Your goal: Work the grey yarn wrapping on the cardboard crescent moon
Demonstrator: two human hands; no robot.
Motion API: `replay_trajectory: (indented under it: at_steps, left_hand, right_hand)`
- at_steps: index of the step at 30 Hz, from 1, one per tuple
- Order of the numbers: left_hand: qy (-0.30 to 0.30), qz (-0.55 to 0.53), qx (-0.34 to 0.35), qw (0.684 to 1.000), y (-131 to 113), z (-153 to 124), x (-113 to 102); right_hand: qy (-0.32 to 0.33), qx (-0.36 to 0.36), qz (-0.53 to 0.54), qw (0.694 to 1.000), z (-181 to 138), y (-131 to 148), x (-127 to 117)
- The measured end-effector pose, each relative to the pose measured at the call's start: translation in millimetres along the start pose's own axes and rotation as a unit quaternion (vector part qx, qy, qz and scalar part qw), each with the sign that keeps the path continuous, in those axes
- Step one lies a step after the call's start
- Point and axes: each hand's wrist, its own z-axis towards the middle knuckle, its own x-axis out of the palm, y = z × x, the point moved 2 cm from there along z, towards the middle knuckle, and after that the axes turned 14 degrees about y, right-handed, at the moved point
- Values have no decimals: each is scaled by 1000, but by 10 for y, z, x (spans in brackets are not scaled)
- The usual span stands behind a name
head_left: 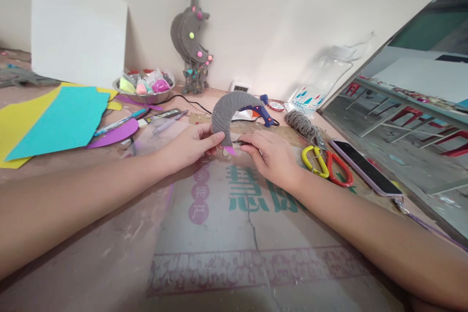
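A crescent moon shape [221, 113] wound in grey yarn stands upright in front of me, with a bit of bare purple at its lower tip. My left hand [197, 147] grips its lower left side, thumb in front and fingers behind. Just right of that tip, my right hand [269, 157] is closed in a pinch on a grey yarn strand [237, 142]. A thin grey strand [253, 226] also trails across the printed board [204, 273] below my hands.
A blue glue gun [268, 118] lies behind the crescent. On the right are a yarn bundle [302, 124], scissors [338, 168], a phone [367, 165] and a glass jar [318, 78]. Coloured sheets [58, 119], pens [120, 122] and a bowl [146, 96] sit left. A decorated moon [183, 36] hangs behind.
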Motion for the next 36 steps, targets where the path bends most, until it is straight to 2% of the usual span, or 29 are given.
replay_trajectory:
  at_steps: [26, 36]
  left_hand:
    - [5, 6, 2, 1000, -24, 5, 5]
    - [3, -10, 0, 1000, -8, 2, 9]
  right_hand:
    - [36, -5, -48, 998, -6, 5, 34]
    - [15, -6, -27, 1000, -4, 16, 18]
